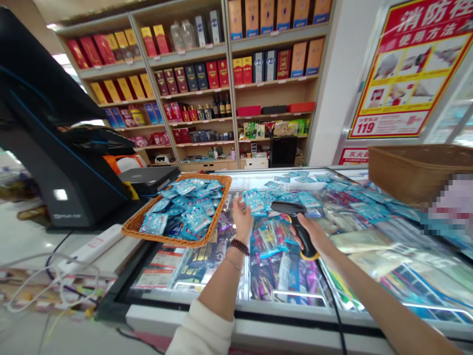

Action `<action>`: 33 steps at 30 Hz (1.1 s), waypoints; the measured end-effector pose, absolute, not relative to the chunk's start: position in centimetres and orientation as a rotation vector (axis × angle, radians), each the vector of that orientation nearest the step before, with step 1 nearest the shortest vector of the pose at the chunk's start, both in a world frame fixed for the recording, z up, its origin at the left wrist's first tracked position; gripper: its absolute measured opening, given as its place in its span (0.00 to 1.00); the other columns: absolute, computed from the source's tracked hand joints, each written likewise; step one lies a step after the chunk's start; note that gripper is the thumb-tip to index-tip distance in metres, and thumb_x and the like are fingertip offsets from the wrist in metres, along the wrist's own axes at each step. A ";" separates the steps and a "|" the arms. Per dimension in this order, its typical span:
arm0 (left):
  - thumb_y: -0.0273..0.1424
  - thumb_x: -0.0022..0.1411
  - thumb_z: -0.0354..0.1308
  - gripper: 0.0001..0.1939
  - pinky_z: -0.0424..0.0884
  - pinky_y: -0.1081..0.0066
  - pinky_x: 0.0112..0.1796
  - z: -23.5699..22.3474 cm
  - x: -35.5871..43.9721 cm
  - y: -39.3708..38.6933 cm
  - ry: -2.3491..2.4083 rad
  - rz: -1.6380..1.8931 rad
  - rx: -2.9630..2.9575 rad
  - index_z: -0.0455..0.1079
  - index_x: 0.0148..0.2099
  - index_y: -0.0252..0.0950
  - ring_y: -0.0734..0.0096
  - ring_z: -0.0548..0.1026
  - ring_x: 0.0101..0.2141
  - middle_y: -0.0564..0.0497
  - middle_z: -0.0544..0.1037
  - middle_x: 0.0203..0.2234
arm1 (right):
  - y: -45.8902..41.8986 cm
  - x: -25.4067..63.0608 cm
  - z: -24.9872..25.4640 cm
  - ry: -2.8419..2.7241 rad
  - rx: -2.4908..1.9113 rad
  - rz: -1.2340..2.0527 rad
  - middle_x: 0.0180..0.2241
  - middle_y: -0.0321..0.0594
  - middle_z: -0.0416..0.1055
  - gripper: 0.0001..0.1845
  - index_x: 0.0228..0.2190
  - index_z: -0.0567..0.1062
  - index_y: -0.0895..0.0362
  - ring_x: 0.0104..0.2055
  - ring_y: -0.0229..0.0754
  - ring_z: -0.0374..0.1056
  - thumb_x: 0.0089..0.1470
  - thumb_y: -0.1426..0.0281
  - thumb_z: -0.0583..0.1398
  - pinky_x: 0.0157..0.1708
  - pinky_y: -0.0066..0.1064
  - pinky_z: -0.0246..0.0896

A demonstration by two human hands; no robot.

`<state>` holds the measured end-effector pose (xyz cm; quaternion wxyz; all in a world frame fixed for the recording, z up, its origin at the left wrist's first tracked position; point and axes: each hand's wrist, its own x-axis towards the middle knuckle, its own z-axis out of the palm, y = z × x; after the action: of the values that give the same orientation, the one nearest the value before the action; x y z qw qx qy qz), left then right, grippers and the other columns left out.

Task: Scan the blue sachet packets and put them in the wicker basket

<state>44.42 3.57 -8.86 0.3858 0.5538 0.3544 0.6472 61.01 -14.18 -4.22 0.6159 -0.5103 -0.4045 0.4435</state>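
My right hand (305,231) is wrapped round the handle of a black and yellow barcode scanner (290,207), its head pointing left. A cable runs from the handle towards the front. Just left of the scanner head, my left hand (242,217), with a dark beaded bracelet on the wrist, grips a small blue packet (253,201) by its left side. Beside my left hand stands an orange wicker basket (129,230) heaped with similar packets (195,217). Below the scanner, a larger clear and blue pack (272,239) lies on the glass top.
More blue packets (373,212) are spread over the glass-topped freezer (254,315). A brown bin (402,170) stands at the right. At the left are a black checkout terminal (70,162) and loose white cables (55,281). Shelves of boxed goods (201,74) line the back.
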 end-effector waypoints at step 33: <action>0.20 0.66 0.56 0.15 0.75 0.51 0.60 -5.0 41.9 3.1 1.023 1.663 1.495 0.81 0.49 0.36 0.56 0.82 0.53 0.41 0.85 0.49 | -13.5 61.8 -4.7 -0.891 -1.277 1.023 0.16 0.36 0.64 0.32 0.24 0.68 0.50 0.12 0.38 0.55 0.43 0.36 0.70 0.10 0.32 0.56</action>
<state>41.94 3.11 -4.95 0.3345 0.5729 0.3920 0.6373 61.79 -13.55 -4.71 0.5967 -0.5500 -0.3837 0.4408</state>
